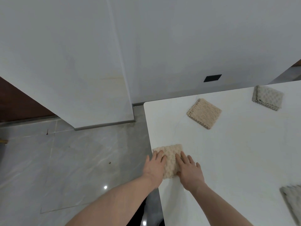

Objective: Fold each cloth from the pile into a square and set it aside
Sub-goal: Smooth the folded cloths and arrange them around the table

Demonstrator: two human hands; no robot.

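Note:
A folded beige waffle cloth [170, 158] lies at the left edge of the white table [236, 152]. My left hand [154, 168] presses flat on its left side and my right hand [189, 170] presses flat on its right side, fingers straight. Farther back a second beige cloth [204, 113] lies folded into a square. A grey cloth [267, 97] folded into a square sits at the far right. Part of another grey cloth [292, 202] shows at the right edge of the view, blurred.
The table's left edge runs just beside my left hand, with grey tiled floor [73, 160] below. A white wall [162, 54] with a black socket [212, 78] stands behind the table.

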